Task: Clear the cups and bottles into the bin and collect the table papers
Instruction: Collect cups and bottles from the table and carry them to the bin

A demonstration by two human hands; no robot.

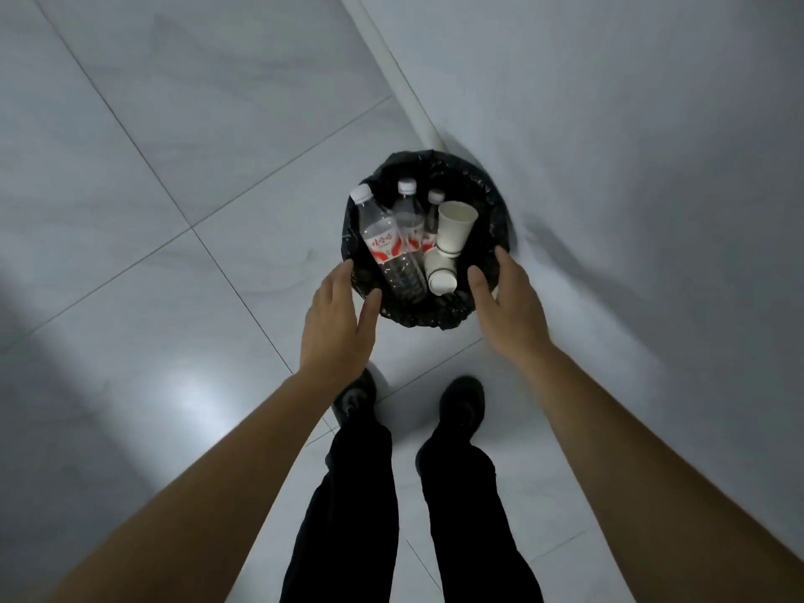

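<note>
now 2 hands point(335, 328) point(511, 306) flank bin point(487, 198) (black-lined)

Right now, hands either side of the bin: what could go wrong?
1. The three bottles stand leaning, caps at rim level; tilting the bin could tip them out.
2. The paper cups lie loose on top and could roll off.
3. The left hand and right hand are open beside the loose liner; gripping only that might slip.

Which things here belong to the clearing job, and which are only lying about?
Job: bin; three plastic bottles and paper cups inside it; left hand; right hand.
Only there: black shoes; tiled floor; white wall.
</note>
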